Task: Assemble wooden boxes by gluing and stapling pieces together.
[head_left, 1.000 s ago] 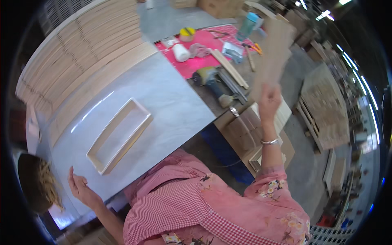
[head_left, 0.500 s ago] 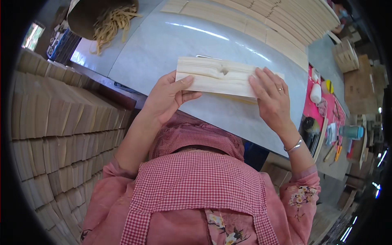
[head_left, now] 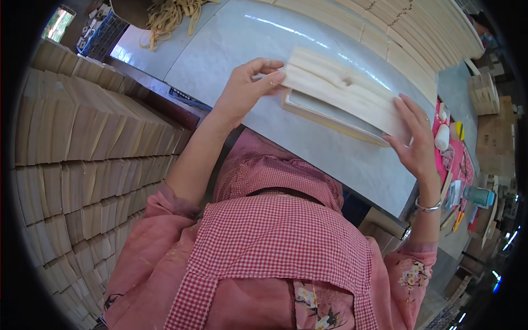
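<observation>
A pale wooden panel (head_left: 335,88), ridged along its length with a small hole near the middle, is held tilted over the table, a little blurred. My left hand (head_left: 245,88) pinches its left end between thumb and fingers. At the other end my right hand (head_left: 419,143) grips the panel, fingers over the far corner and thumb near the close edge. Beneath the panel a shallow wooden frame (head_left: 330,124) lies on the grey table (head_left: 231,52); much of it is covered, and I cannot tell if the two touch.
Rows of pale wooden strips (head_left: 407,27) line the table's far side. Yellowish bands (head_left: 173,19) spill from a container at far left. Stacked wooden boards (head_left: 99,115) stand left. On the right are a white bottle (head_left: 441,137), a yellow tape roll (head_left: 459,131) and a teal container (head_left: 478,196).
Both hands and the panel have shifted right in the picture, and the panel now slants down to the right. More of the frame under it shows. The view has shifted too.
</observation>
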Available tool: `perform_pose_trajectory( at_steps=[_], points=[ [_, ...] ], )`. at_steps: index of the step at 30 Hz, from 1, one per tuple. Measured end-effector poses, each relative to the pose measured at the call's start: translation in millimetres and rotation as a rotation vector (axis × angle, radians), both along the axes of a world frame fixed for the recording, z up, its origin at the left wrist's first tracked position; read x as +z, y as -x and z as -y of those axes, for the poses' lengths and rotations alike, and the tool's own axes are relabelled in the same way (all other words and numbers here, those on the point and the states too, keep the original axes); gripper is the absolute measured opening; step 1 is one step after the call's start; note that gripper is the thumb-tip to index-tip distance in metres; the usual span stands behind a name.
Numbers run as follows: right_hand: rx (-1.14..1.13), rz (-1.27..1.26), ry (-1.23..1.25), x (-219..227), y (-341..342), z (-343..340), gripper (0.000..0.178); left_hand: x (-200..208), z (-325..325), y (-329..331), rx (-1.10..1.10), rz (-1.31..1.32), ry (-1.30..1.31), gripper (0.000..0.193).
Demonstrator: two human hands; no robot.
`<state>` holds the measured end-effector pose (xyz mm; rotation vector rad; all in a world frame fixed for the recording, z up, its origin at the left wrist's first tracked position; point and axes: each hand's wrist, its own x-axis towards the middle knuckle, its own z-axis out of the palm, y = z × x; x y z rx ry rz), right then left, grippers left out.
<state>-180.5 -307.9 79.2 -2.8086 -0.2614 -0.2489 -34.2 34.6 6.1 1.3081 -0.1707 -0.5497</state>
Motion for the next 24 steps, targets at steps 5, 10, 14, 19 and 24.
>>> perform_pose_trajectory(
  at_steps=[5,10,14,19,24],
  points=[
    [-0.038,-0.048,-0.029,-4,3,8,0.074,-19,-4,8,0.079,0.423,-0.383,0.026],
    [-0.010,-0.065,0.023,-11,4,11,0.073,-24,1,22,0.050,0.597,-0.487,0.027],
    [0.006,-0.061,0.029,-17,1,16,0.070,-21,8,27,0.049,0.626,-0.512,0.028],
    [0.003,-0.050,-0.008,-27,0,22,0.062,-16,16,32,0.055,0.652,-0.631,0.023],
    [-0.018,-0.066,-0.124,-37,-7,28,0.051,-18,17,35,0.076,0.796,-0.801,0.019]
  ],
)
